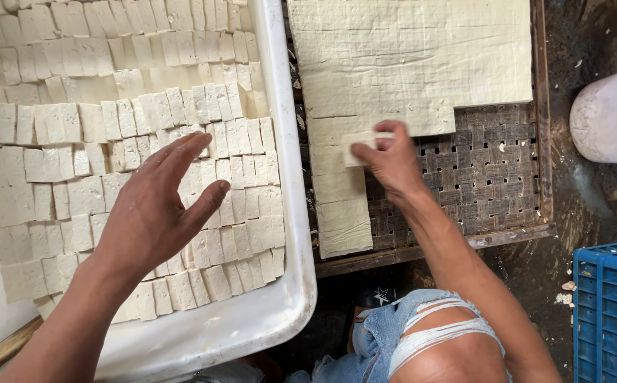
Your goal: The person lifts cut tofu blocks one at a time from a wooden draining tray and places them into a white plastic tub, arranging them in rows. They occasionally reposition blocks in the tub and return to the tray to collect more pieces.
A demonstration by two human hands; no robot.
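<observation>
My left hand (158, 206) hovers flat, fingers spread, over rows of small cream tofu blocks (53, 128) packed on edge in a white tub (290, 213). My right hand (392, 159) pinches a cut tofu piece (360, 144) at the edge of a large scored tofu slab (408, 57). The slab lies on a woven tray with a wooden frame (486, 170); a narrow strip of it (340, 206) runs down the tray's left side.
A blue plastic crate (612, 305) stands at the lower right. A white rounded container (613, 113) sits on the dark wet floor to the right. My knee in torn jeans (429, 340) is below the tray.
</observation>
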